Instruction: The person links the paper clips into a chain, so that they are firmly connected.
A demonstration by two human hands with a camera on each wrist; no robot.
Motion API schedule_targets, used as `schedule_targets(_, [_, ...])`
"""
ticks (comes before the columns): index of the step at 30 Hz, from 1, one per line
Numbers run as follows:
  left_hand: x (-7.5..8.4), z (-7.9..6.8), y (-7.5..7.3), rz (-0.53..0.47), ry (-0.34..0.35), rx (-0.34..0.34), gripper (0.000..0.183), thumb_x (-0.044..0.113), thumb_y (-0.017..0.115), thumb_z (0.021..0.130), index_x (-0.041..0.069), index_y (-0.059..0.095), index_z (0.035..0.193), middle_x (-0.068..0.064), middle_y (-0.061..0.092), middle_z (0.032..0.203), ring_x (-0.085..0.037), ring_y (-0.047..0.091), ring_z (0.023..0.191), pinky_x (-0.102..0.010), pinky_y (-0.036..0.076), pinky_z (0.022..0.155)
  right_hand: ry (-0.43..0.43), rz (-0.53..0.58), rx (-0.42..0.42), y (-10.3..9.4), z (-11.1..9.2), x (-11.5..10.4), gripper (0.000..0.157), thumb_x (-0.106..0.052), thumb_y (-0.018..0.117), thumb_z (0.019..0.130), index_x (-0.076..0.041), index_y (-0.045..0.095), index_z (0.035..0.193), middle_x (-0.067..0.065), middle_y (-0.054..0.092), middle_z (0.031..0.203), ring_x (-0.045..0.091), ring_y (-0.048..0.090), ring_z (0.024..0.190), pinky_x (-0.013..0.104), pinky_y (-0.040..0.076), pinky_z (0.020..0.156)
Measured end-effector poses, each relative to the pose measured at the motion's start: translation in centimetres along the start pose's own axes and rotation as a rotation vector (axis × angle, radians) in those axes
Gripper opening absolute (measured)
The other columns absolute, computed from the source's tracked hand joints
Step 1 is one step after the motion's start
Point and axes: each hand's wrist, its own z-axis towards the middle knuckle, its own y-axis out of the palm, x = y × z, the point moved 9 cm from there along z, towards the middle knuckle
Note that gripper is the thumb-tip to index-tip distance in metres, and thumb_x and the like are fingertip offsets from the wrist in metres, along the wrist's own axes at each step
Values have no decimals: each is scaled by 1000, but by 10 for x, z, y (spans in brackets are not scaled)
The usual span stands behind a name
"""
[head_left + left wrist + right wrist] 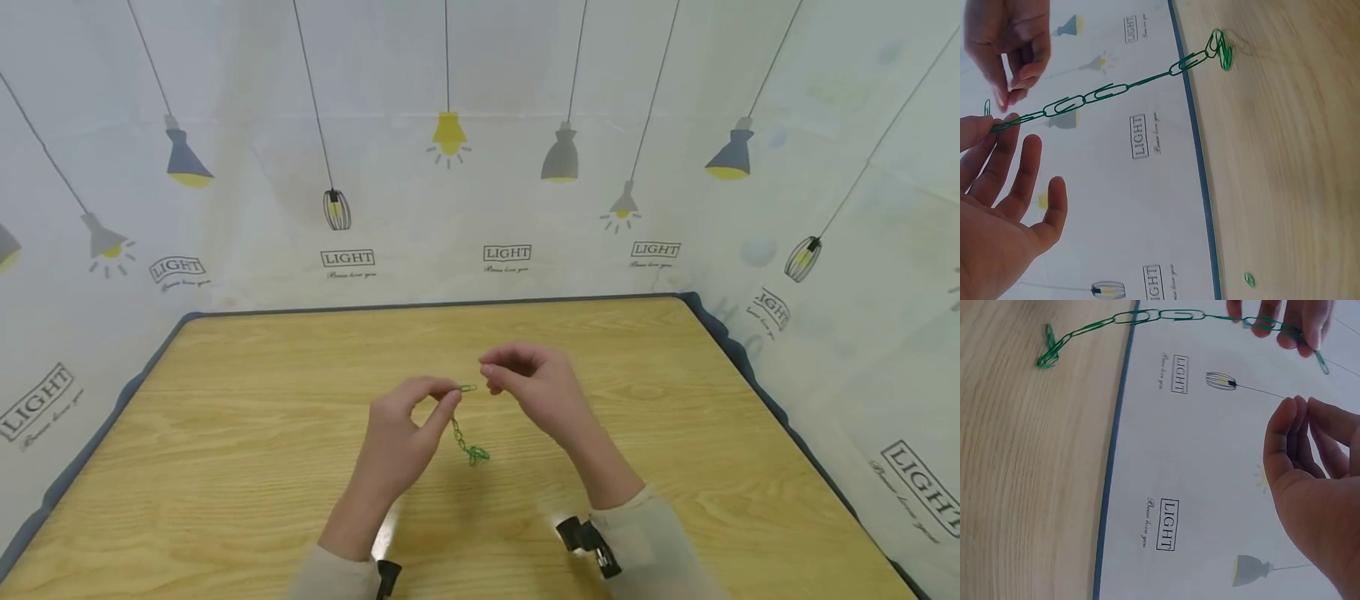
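My left hand point(401, 429) pinches a chain of green paper clips point(1150, 79) between thumb and forefinger, its other fingers spread in the left wrist view. One end paper clip point(1322, 362) sticks out past the fingertips toward my right hand point(542, 390). From the pinch the chain hangs down, and its lower links lie bunched point(476, 455) on the table. My right hand is just right of that end clip, apart from it. Its fingers are curled, with thumb and fingertips together; no object shows between them.
The wood-grain table point(262, 433) has a dark blue edging. A small green clip point(1249, 279) lies separately on it in the left wrist view. White sheets printed with lamps point(450, 133) stand around the back and sides. Both sleeves carry black wrist mounts point(588, 543).
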Motion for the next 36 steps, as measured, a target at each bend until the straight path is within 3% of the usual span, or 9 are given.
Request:
schedule_targets(8, [-28,-10,-22,30,-106,-24,10,11,74,100,7,80,107,-3,82,105,-22,78,103,-47,63,93,8,-128,-181,35,38,22,14,-18,72,103,-10,78,113,9,78,101,18,71,86,31,61,77])
schedule_targets(13, [-46,-22,-37,38,-220,-66,12,17,72,103,11,80,108,-1,82,108,-24,77,108,-53,62,96,21,-174,-267,55,51,35,16,-23,72,104,-12,78,115,9,77,105,20,71,90,30,61,77])
schedule_targets(21, [-82,-44,-49,-18,-444,-145,20,29,70,105,14,80,114,-4,81,115,-27,75,108,-55,61,98,57,-139,-371,84,67,57,22,-24,72,104,-10,77,120,6,75,109,36,70,106,56,60,97])
schedule_targets(27, [-96,-55,-54,-19,-539,-202,24,34,71,104,16,80,117,-5,80,119,-26,74,111,-51,61,99,90,-154,-434,107,72,72,26,-23,73,103,-6,75,123,3,75,108,29,70,102,50,61,95])
schedule_targets(36, [-109,-61,-61,-7,-617,-290,29,37,73,102,17,80,123,-6,79,123,-29,75,115,-46,63,94,90,-208,-583,147,73,75,29,-23,74,102,-11,74,128,1,76,110,14,69,93,28,58,80])
